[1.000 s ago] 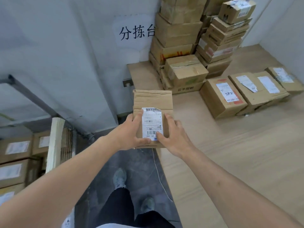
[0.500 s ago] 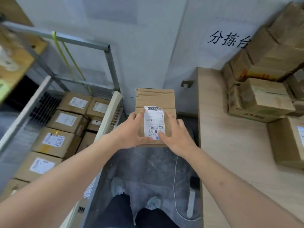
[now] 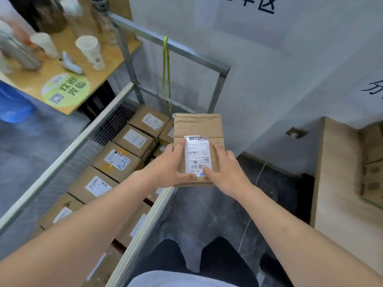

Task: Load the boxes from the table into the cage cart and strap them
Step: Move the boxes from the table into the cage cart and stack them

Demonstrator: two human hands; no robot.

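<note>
I hold a small flat cardboard box (image 3: 198,129) with a white shipping label in front of me, at about waist height. My left hand (image 3: 170,168) grips its left side with the thumb across the near edge. My right hand (image 3: 226,170) grips its right side, thumb on the label. The box hangs above the near rim of the cage cart (image 3: 145,220), a metal mesh frame. Several labelled cardboard boxes (image 3: 118,162) lie packed in the cart below. A yellow-green strap (image 3: 166,67) hangs from the cart's top rail.
The wooden table (image 3: 339,183) stands at the right with brown boxes (image 3: 373,166) at the frame edge. A wooden shelf (image 3: 68,79) with cups and bottles is at the upper left, with a blue object beside it. A thin cord runs over the dark floor between cart and table.
I have turned left with the box in both hands. The table and its stacks have slid out to the right, and the cage cart has come into full view below the box.
</note>
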